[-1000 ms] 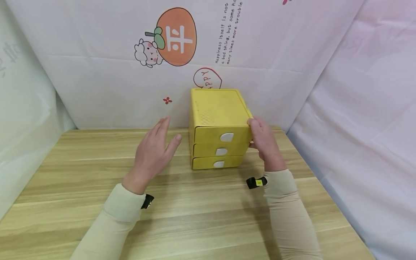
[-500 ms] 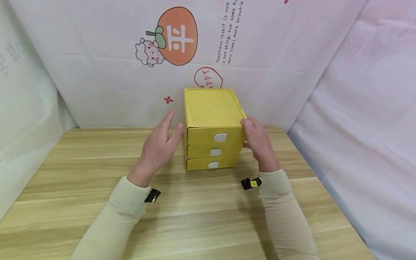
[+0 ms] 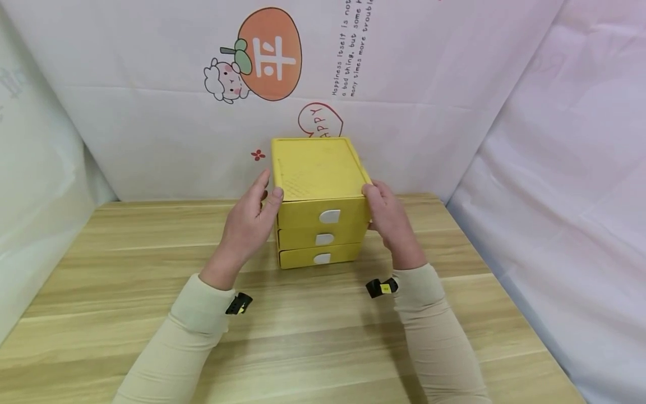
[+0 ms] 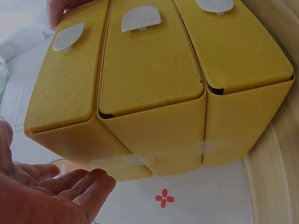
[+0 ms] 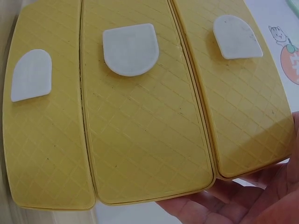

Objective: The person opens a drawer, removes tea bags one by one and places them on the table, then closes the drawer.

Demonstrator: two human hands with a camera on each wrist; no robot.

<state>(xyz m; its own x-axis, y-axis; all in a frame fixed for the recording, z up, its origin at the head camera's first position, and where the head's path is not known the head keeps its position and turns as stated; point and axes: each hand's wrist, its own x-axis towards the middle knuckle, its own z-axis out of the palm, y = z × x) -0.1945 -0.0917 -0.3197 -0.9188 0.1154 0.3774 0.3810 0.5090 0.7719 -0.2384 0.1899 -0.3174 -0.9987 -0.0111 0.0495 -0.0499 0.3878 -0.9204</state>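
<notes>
Near the far edge of the wooden table (image 3: 126,292), close to the white cartoon-printed backdrop (image 3: 151,112), stands a yellow three-drawer organizer (image 3: 318,185). Left hand (image 3: 249,221) and right hand (image 3: 388,219) clasp its opposite sides, fingers mostly straight against the walls. Pale pink sheeting (image 3: 565,168) lines the right side.

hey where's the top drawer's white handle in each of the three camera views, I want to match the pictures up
Head: the top drawer's white handle sits mid-frame, uppermost of three on the yellow drawer box.
Left wrist: top left, the box appearing rotated.
Right wrist: upper right, nearest the right hand.
Shared landmark: the middle drawer's handle, always next to it.
</notes>
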